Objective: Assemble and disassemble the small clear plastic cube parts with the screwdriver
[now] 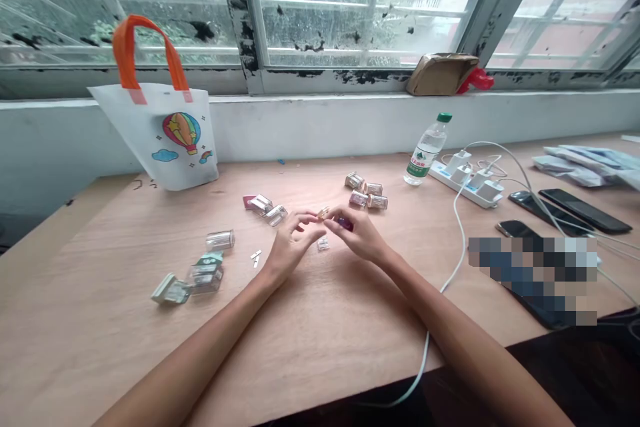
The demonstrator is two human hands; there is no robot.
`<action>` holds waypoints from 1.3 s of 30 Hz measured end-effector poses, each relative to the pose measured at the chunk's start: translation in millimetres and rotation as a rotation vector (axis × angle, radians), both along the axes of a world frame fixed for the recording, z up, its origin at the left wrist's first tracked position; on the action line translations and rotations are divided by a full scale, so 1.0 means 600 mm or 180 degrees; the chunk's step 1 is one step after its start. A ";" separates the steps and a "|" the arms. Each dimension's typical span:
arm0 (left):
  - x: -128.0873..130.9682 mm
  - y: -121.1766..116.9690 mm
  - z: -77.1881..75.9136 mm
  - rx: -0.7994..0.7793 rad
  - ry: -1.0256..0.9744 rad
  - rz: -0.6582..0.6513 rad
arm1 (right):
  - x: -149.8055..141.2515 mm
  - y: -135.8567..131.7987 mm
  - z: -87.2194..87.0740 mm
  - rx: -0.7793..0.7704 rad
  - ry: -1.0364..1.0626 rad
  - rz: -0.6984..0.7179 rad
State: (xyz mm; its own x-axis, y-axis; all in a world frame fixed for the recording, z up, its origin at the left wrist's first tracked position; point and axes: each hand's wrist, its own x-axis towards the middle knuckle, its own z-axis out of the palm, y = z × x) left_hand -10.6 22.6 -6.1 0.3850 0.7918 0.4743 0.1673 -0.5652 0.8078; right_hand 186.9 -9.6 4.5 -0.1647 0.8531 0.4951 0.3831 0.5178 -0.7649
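Observation:
My left hand and my right hand meet above the middle of the table. Between their fingertips is a small gold-coloured piece, too small to name, pinched from both sides. Something dark purple shows between the right thumb and fingers, partly hidden by them. Just below the fingertips a small clear piece lies on the table. Beyond my left hand lie small clear containers, one with a dark pink end. Little flat metallic pieces rest left of that hand.
Several clear containers lie behind my right hand; others are at left with green-patterned parts. A white bag stands at back left. At right are a water bottle, a power strip, phones and a trailing white cable.

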 end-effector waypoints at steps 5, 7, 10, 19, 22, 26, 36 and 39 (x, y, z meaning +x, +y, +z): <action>-0.009 0.002 -0.009 0.0870 0.1383 0.0210 | 0.023 0.012 -0.005 -0.0020 -0.0384 -0.0485; -0.009 0.000 -0.012 0.0903 0.1597 0.0213 | 0.030 0.016 -0.008 -0.0156 -0.0513 -0.0551; -0.008 -0.003 -0.011 0.0773 0.1262 0.0243 | 0.032 0.016 -0.006 -0.0315 -0.0467 -0.0538; -0.007 -0.019 -0.004 -0.0849 -0.0319 0.0293 | 0.017 -0.011 0.030 -0.0721 0.0052 0.0205; -0.004 -0.023 -0.002 -0.1020 -0.0499 0.0220 | 0.011 -0.011 0.022 -0.0770 -0.0037 0.0330; -0.002 -0.024 -0.003 -0.1036 -0.0583 0.0157 | 0.002 -0.009 0.011 -0.0655 -0.0107 0.0278; -0.003 -0.023 -0.011 -0.0813 -0.0359 0.0182 | -0.001 -0.010 0.004 -0.0229 -0.0233 -0.0191; -0.004 -0.025 -0.015 -0.0424 0.0185 0.0275 | 0.003 -0.008 0.000 0.0140 -0.0179 -0.0786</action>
State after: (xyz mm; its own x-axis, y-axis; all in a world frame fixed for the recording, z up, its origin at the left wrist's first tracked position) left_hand -13.0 7.4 -15.1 0.3363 0.8775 0.3418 0.2593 -0.4352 0.8622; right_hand 188.4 -14.3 4.5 0.0178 0.8488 0.5285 0.5434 0.4355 -0.7177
